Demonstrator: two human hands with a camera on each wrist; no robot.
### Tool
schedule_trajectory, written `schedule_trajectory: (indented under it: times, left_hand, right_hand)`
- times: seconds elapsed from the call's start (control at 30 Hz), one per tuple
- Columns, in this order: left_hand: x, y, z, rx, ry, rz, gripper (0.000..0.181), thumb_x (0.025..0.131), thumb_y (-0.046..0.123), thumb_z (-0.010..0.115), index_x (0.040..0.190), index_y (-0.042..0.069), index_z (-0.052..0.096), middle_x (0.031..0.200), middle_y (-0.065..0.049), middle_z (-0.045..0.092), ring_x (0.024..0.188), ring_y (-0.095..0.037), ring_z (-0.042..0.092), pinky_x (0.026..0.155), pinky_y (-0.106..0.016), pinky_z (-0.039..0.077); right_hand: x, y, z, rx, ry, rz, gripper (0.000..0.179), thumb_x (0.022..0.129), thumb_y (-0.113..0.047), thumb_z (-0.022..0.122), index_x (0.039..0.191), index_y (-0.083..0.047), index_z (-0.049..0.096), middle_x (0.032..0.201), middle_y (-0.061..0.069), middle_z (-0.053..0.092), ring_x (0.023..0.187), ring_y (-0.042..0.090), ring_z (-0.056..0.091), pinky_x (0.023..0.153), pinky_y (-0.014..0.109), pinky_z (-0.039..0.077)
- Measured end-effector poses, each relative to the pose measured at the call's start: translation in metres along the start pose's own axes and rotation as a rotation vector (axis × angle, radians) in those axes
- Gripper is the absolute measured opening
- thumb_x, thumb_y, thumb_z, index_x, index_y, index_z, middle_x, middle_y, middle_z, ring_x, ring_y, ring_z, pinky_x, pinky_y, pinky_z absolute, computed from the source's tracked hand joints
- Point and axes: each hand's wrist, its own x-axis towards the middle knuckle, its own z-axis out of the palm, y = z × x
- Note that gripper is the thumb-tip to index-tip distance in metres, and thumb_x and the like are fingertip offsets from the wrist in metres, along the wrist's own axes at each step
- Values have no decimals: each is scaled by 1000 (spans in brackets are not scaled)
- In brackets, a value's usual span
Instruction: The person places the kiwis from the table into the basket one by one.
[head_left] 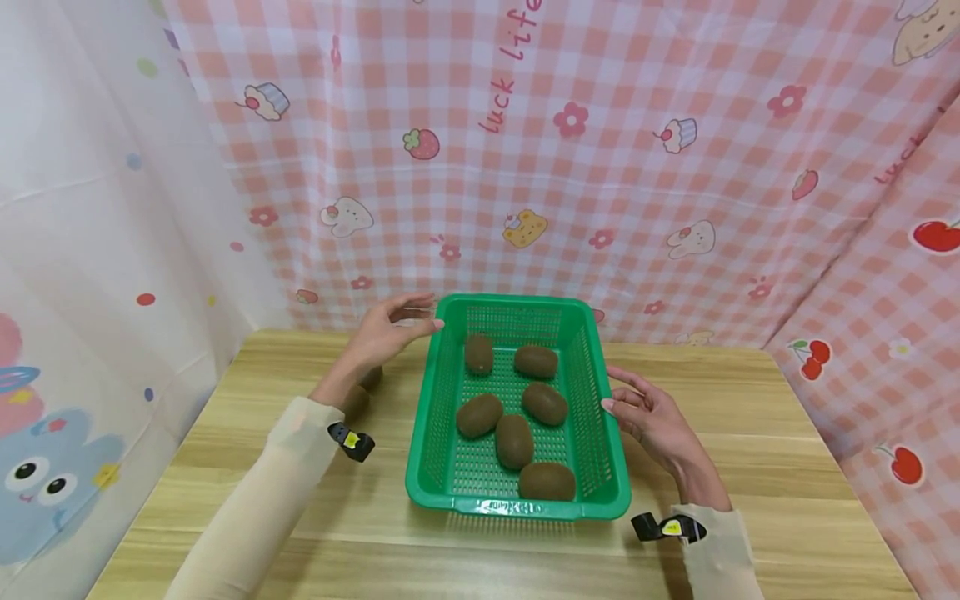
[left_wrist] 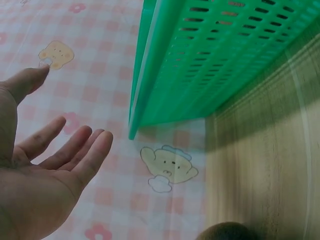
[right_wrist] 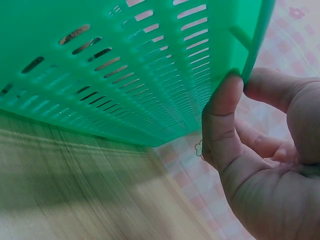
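A green plastic basket (head_left: 517, 507) with slotted walls stands in the middle of the head view. Several brown kiwifruit (head_left: 514, 442) lie spread over its floor. At the basket's far left corner is my left hand (head_left: 390, 332), fingers extended; the left wrist view shows a gap between this hand and the green rim (left_wrist: 145, 75). On the opposite side my right hand (head_left: 656, 425) pinches the rim between thumb and finger, as the right wrist view shows. Two more kiwifruit (head_left: 357, 403) sit on the table by my left wrist, partly hidden.
The wooden table (head_left: 525, 558) carries everything. Behind it hangs a pink checked cloth (head_left: 570, 183) that reaches down to the table's back edge. A white patterned cloth (head_left: 112, 233) hangs at the left, and another checked cloth (head_left: 885, 350) at the right.
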Motion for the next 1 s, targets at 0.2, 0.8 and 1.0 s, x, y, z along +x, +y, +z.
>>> schedule_trajectory:
  times: [0.2,0.8,1.0]
  left_hand:
    - [-3,-1,-8,-10,12,9,70,93,45,74,155,25,46,155,-14,50,144,-35,47,113,-53,46]
    - [-25,-17,-27,189,156,-45,105,83,53,82,165,29,21,168,-9,29,155,-39,25,123,-67,22]
    - [-35,-32,-27,257,181,-24,108,83,54,82,164,40,13,171,-7,21,158,-37,17,122,-71,19]
  right_hand:
    - [-1,0,1,5,0,-6,70,100,-7,65,159,-3,28,99,-4,69,86,7,68,80,24,60]
    - [0,-1,1,16,-22,-18,70,101,-7,65,159,-2,27,100,-3,69,86,8,69,79,24,60]
    - [0,-2,0,10,-27,-18,70,101,-7,64,160,-2,26,100,-2,70,88,9,70,81,25,61]
